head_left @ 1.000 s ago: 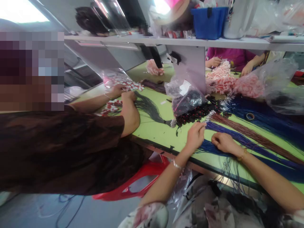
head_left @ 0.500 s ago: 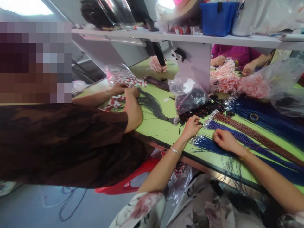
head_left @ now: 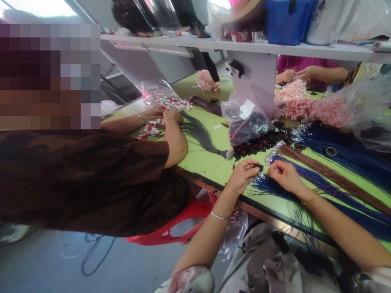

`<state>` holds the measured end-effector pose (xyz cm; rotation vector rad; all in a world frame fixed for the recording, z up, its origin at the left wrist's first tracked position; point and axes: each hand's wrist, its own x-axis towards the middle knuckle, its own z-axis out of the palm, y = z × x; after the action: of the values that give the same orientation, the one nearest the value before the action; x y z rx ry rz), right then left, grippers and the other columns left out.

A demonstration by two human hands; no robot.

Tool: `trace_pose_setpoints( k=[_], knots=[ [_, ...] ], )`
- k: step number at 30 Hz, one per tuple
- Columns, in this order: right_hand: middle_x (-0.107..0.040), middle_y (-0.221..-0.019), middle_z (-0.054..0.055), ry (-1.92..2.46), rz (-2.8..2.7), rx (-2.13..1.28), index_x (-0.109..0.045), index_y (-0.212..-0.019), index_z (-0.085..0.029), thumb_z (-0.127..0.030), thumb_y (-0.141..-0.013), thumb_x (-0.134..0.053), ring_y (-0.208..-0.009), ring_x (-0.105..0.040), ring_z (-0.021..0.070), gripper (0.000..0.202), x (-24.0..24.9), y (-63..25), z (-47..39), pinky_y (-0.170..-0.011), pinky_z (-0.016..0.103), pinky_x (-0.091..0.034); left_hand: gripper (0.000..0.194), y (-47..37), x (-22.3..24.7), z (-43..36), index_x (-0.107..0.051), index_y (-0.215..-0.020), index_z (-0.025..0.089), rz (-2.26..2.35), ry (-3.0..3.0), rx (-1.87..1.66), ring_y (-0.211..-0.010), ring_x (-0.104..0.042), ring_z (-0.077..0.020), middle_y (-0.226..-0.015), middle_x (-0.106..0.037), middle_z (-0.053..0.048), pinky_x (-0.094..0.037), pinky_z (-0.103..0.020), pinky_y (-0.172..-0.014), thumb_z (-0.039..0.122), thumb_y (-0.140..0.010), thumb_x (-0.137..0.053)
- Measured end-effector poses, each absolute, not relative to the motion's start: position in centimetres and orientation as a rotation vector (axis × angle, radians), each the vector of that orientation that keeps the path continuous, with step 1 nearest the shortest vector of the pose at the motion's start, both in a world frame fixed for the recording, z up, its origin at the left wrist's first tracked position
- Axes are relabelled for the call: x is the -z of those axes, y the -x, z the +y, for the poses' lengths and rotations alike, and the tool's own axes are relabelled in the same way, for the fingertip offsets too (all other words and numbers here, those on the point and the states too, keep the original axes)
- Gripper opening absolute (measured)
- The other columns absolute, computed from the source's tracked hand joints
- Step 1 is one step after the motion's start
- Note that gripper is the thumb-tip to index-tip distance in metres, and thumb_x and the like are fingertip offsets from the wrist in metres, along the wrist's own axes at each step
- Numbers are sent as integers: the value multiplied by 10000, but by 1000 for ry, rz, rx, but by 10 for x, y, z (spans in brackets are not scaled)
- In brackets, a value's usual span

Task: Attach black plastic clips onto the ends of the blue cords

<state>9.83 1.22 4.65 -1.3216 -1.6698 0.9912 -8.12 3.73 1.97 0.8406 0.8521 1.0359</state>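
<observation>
My left hand (head_left: 243,176) pinches a small black block (head_left: 258,167), perhaps a plastic connector housing, above the table's front edge. Close to its right, my right hand (head_left: 284,175) is closed, thumb against forefinger; whatever is in that pinch is too small to make out. Below and between both hands lies a bundle of dark blue wires (head_left: 265,184) with shiny metal tips. A purple-blue wire bundle (head_left: 308,174) runs under and past my right hand. Behind my left hand is a heap of black pieces (head_left: 255,145) with red spots.
A brown wire bundle (head_left: 317,169) and a tape roll (head_left: 330,151) lie to the right. A plastic bag (head_left: 249,122) stands behind the heap. At left, a co-worker's hands (head_left: 172,115) work near grey wires (head_left: 201,136). A shelf (head_left: 183,42) spans overhead; another person sits across.
My left hand has come back from the black heap toward me with a black block. My right hand has moved slightly left, closer to it. The far person's hands have come together.
</observation>
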Motion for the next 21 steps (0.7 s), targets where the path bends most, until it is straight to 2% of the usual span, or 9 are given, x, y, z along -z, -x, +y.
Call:
trace_pose_setpoints(
  k=[3,6,10,14,16,21],
  knots=[
    [-492,-575,-38,1362,-1649,-963,-541,-654,-167,-253,-743,-526,-535,-415,88,124,-44,-103,7,-523,206,-337,376,73,-14,30,-681,-947,130,764,-754,-1016,-676,-565,-80,-799,-645,-23,-435,-210,-657,184,-593,-795],
    [-482,-575,-41,1361,-1642,-917,-520,-647,-172,-261,-763,-511,-530,-400,85,147,-43,-108,3,-530,208,-334,464,64,-13,25,-668,-1034,169,684,-707,-1024,-733,-576,-82,-846,-650,-14,-436,-199,-703,135,-589,-794],
    [-474,-562,-44,1361,-1675,-874,-503,-640,-175,-258,-779,-500,-522,-390,83,161,-44,-112,-2,-535,209,-332,353,58,-14,21,-684,-929,161,638,-629,-995,-690,-568,-76,-777,-637,-5,-441,-196,-682,148,-594,-794],
    [-467,-553,-44,1384,-1707,-845,-491,-629,-177,-248,-778,-493,-516,-384,83,164,-45,-112,-6,-519,204,-320,418,56,-14,18,-652,-1051,173,615,-541,-924,-701,-568,-88,-779,-616,-4,-474,-247,-733,188,-649,-765],
    [-478,-563,-41,1380,-1720,-840,-493,-630,-177,-238,-771,-491,-516,-392,83,154,-44,-112,-7,-518,203,-324,423,54,-14,16,-635,-1080,189,608,-528,-926,-688,-558,-80,-784,-603,1,-473,-229,-693,207,-673,-750],
    [-498,-562,-32,1366,-1751,-811,-501,-629,-180,-208,-754,-479,-517,-412,88,130,-44,-111,-9,-508,201,-331,323,51,-13,15,-653,-975,173,624,-557,-967,-677,-541,-71,-771,-592,-2,-448,-181,-614,248,-677,-750]
  ],
)
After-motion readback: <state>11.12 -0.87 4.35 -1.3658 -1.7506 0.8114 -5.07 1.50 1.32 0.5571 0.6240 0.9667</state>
